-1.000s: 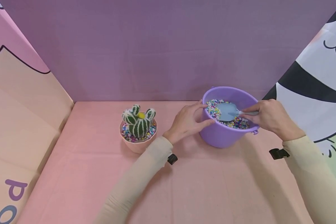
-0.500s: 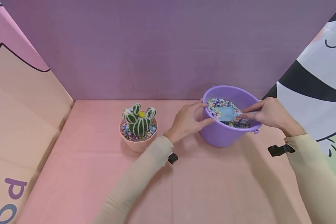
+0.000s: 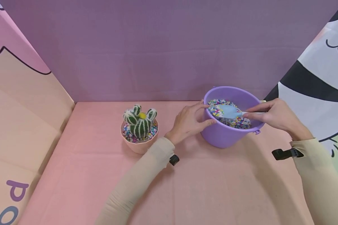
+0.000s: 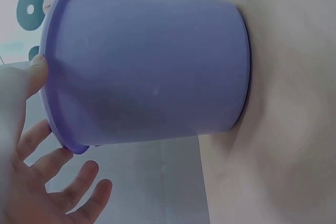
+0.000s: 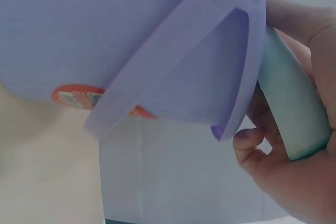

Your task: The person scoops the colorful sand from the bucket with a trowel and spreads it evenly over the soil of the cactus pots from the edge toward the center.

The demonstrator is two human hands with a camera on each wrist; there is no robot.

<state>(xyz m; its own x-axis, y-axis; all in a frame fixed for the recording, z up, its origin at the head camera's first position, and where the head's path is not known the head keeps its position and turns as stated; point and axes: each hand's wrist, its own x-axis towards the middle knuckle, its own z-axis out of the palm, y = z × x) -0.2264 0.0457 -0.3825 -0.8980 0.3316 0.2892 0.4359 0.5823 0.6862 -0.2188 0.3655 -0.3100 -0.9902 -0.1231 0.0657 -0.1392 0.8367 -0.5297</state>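
Observation:
A purple bucket [image 3: 223, 137] stands on the pink surface, holding many small multicoloured pellets [image 3: 236, 123]. My left hand [image 3: 187, 123] grips its left rim with thumb and fingertips; in the left wrist view the last two fingers stick out free. With my right hand [image 3: 281, 115] I hold a small light-blue shovel [image 3: 229, 111] by its handle at the bucket's right rim. Its blade is inside the bucket, and pellets sit at its tip. In the right wrist view the pale green handle [image 5: 294, 98] lies across my palm, while the blade is hidden behind the bucket wall.
Left of the bucket stands a pink pot [image 3: 139, 147] with a knitted cactus [image 3: 140, 126] and coloured pellets. A purple wall [image 3: 169, 50] rises behind. In the right wrist view the bucket's handle [image 5: 152, 61] hangs down its side.
My right hand has drawn slightly back to the right with the shovel. The blade has tilted and now shows narrower over the pellets. My left hand has stayed on the rim.

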